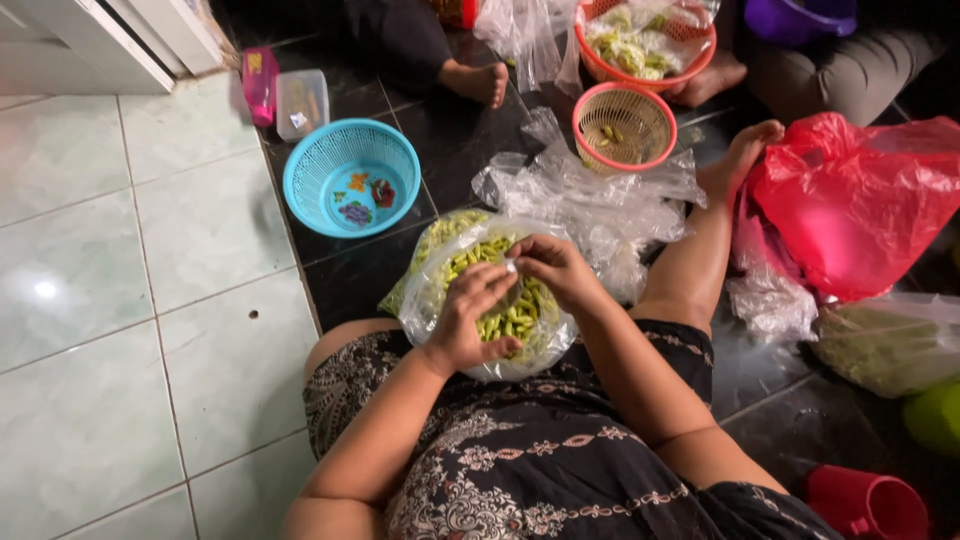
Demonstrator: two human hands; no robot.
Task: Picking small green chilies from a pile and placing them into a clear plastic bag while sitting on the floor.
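Pale green glossy floor tiles (110,330) fill the left half of the view, giving way along a straight edge to dark, almost black tiles (350,275) where the person sits. A white door frame (110,40) stands at the top left corner.

On the lap, over a black patterned dress (520,470), rests a clear plastic bag (440,290) filled with small green bean pods (505,320). The left hand (470,320) lies on the open bag with fingers curled, thumb down among the pods. The right hand (555,270) is just above it, fingertips pinched narrowly on a small pale piece where the two hands meet; what exactly it is cannot be told.

Beyond the bag, crumpled clear plastic sheets (600,205) lie on the dark tiles. A blue plastic basket (350,175) sits to the left, with a clear lidded box (300,100) and a pink container (260,85) beside it. A small pink basket (624,125) holds a few pods, and a larger orange one (645,40) behind it holds bagged greens. A red plastic bag (860,200) lies on the right, a red cup (870,505) at the lower right. Another person's bare foot (480,80) shows at the top.
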